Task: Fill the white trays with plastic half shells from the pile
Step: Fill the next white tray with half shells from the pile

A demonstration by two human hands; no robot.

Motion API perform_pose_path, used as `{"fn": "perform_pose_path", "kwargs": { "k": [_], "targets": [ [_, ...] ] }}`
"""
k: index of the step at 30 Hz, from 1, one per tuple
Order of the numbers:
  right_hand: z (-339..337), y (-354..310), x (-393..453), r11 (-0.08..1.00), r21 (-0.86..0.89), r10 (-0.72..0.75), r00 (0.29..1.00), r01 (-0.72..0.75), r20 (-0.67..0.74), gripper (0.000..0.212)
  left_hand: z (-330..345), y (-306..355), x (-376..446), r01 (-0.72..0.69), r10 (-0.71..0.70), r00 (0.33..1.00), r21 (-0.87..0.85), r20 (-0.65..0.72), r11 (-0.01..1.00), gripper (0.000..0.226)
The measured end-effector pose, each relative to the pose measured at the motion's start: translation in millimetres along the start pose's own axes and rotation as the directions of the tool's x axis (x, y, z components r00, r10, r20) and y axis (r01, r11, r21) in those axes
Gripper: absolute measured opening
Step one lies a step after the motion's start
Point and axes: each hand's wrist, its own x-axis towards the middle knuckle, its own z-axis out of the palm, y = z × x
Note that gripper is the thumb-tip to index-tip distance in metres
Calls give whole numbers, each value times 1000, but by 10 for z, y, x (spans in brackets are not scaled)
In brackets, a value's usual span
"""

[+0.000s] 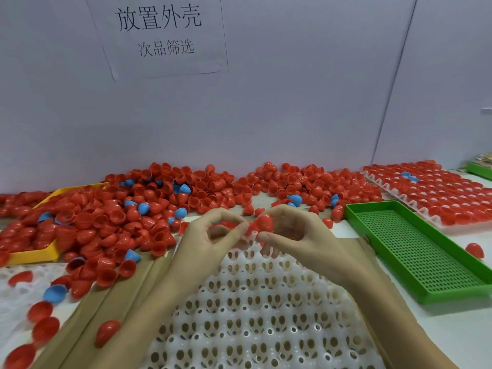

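Note:
A white tray (255, 310) with rows of holed cups lies in front of me, its cups bare. Above its far edge my right hand (295, 235) grips a red half shell (263, 222) between thumb and fingers. My left hand (213, 233) meets it from the left, thumb and forefinger pinching the shell's left rim. A big pile of red and a few blue half shells (165, 203) stretches along the wall behind the hands. A second white tray (394, 194) at the far right is packed with red shells.
A green perforated tray (415, 249) lies right of the white tray. A yellow tray (37, 255) at the left is buried in shells. Another white tray (16, 294) sits at the left edge. Loose shells (106, 332) lie on brown card. A wall stands behind.

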Motion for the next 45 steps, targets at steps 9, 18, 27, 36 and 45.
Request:
{"fn": "perform_pose_path", "kwargs": {
  "k": [9,18,27,36,45],
  "targets": [
    [108,62,-12,997,-74,17,1000,-15,24,22,-199,33,49,-126,79,978,242,195,962,11],
    [133,26,-15,1000,-4,-14,999,14,47,33,-196,-24,-109,-425,484,872,598,69,680,12],
    [243,32,-27,995,-85,-32,993,42,116,33,-94,55,-235,87,-82,995,75,-64,993,11],
    [10,33,-13,996,-91,-5,999,2,-35,19,-481,45,-200,124,-122,990,-20,69,992,17],
    [-115,161,40,996,-73,29,971,-47,-237,30,-1121,-124,-227,-95,6,994,817,112,568,10]
  ]
}}
